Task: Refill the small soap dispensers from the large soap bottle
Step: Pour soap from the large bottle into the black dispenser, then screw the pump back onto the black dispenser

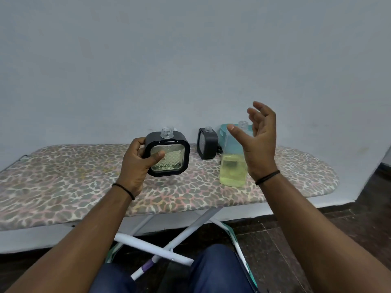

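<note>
My left hand (138,159) grips a small square soap dispenser (169,154) with a black frame and a clear patterned body, held upright above the board, its threaded neck uncapped. A second black dispenser (207,143), also uncapped, stands further back near the wall. The large clear soap bottle (232,166), partly filled with yellow liquid, stands uncapped to the right. My right hand (259,138) hovers beside the bottle's upper part, fingers loosely spread, holding nothing.
Everything sits on an ironing board (63,176) with a leopard-print cover, set against a pale wall. A teal container (225,132) stands behind the large bottle. White board legs (160,248) cross below, near my knees. Dark tiled floor lies to the right.
</note>
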